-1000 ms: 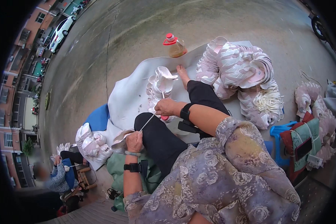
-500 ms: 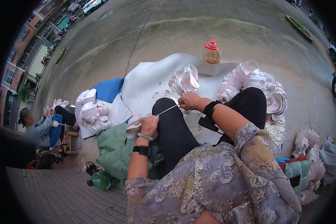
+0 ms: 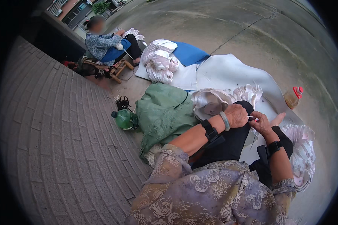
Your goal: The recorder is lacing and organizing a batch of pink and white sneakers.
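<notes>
A short run of thin white strip (image 3: 250, 116) is observed above the person's dark-trousered leg (image 3: 229, 142), spanning the small gap between the hands. The left hand (image 3: 236, 115), with a pale bangle (image 3: 225, 121) at the wrist, is closed and clamped on the strip. The right hand (image 3: 260, 123), just beside it, has its fingertips pinched together on the same strip. Near the left hand lies a curled white bundle (image 3: 210, 105); left of this, a green sack (image 3: 165, 112) with a green bottle (image 3: 124, 119) beside it. A white sheet (image 3: 229, 71) covers the ground ahead, with a red-capped bottle (image 3: 292, 98) by its right edge. Well apart, a co-worker (image 3: 103, 47) sits at a wooden stool (image 3: 121, 71).
</notes>
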### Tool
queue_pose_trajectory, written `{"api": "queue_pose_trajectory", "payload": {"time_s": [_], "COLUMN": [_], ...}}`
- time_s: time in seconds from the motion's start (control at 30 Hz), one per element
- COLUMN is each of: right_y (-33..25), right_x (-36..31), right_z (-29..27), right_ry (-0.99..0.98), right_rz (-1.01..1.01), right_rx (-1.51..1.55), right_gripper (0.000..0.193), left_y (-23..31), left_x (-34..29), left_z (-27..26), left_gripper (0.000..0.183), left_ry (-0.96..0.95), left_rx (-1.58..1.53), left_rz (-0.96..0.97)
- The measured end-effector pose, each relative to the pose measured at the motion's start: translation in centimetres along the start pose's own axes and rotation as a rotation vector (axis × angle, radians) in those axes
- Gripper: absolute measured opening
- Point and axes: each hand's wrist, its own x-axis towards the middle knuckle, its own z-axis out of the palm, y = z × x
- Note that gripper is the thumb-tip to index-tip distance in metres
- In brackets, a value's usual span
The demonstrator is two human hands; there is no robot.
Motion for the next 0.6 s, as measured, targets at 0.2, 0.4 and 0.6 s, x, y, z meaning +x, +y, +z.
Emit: {"api": "queue_pose_trajectory", "payload": {"time_s": [0.2, 0.4, 0.6], "right_y": [-2.7, 1.1, 3.8], "right_x": [-3.5, -8.1, -9.2], "right_z": [-0.5, -2.2, -3.4], "right_ry": [0.123, 0.101, 0.139], "right_rz": [-0.177, 0.133, 0.16], "right_rx": [0.311, 0.226, 0.226], "right_gripper": [0.016, 0.028, 0.035], "left_y": [4.0, 3.8, 0.3], "left_x": [2.9, 0.5, -6.6], "left_z": [2.2, 5.8, -0.4], "left_gripper": [0.017, 0.01, 0.018], "left_ry": [-0.082, 0.098, 0.112], "left_rx": [-0.217, -0.101, -0.539], "left_rz": [-0.059, 0.251, 0.07]}}
